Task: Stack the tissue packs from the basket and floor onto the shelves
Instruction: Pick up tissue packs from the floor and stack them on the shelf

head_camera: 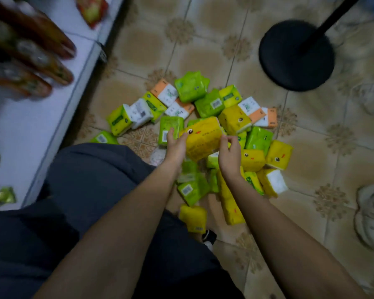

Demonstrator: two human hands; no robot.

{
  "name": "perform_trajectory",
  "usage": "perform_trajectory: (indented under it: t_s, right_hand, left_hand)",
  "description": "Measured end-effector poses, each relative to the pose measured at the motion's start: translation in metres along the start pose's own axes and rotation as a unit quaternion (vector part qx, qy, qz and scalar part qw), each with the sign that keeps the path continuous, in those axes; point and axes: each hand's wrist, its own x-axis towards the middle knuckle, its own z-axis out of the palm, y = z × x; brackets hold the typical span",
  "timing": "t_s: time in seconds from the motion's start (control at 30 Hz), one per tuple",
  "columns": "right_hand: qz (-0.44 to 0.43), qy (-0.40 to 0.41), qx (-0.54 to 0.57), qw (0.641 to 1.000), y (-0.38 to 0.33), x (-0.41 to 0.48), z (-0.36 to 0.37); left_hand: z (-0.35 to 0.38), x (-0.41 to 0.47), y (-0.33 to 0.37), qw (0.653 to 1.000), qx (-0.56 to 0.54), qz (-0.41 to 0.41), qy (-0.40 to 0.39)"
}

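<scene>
Over the tiled floor (203, 39), just above a heap of green, yellow and orange tissue packs (209, 104), my left grip (175, 145) and right grip (229, 157) grasp one yellow tissue pack (203, 140) by its two ends, fingers curled on it. The white shelf (52, 108) stands to my left. A black stand base (296, 55) sits beyond the heap.

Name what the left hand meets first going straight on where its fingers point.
Likely the green tissue pack just beyond the left hand, though it may lie lower down.
</scene>
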Motion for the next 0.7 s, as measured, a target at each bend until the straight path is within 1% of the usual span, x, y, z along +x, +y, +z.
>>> perform_trajectory:
  t_s: [0.1,0.2,0.23,0.33,0.4,0.5,0.53,0.63,0.7]
  right_hand:
    - [-0.062,-0.018,0.075,0.995,-0.056,-0.018,0.011]
    - [-0.136,-0.031,0.130,0.982,-0.113,-0.043,0.021]
    - [-0.160,-0.039,0.148,0.975,-0.130,-0.053,0.026]
    - [-0.231,-0.096,0.176,0.952,-0.180,-0.090,0.044]
    - [-0.287,-0.141,0.172,0.932,-0.213,-0.126,0.058]
    - [-0.380,-0.191,0.155,0.892,-0.257,-0.187,0.084]
    - [-0.408,-0.209,0.155,0.875,-0.271,-0.209,0.095]
    - [-0.476,-0.257,0.149,0.828,-0.307,-0.283,0.127]
    - [-0.525,-0.284,0.149,0.788,-0.324,-0.334,0.149]
  left_hand:
    - [-0.026,-0.020,0.040,0.993,-0.060,0.102,0.022]
    - [-0.061,-0.047,0.069,0.980,-0.111,0.156,0.046]
    - [-0.076,-0.055,0.077,0.976,-0.112,0.179,0.053]
    - [-0.121,-0.108,0.106,0.949,-0.150,0.270,0.058]
    - [-0.157,-0.144,0.123,0.928,-0.160,0.330,0.070]
    - [-0.221,-0.196,0.141,0.887,-0.189,0.403,0.123]
    - [-0.244,-0.215,0.143,0.872,-0.198,0.421,0.152]
    - [-0.313,-0.274,0.141,0.808,-0.219,0.491,0.242]
    - [-0.358,-0.314,0.136,0.765,-0.238,0.520,0.295]
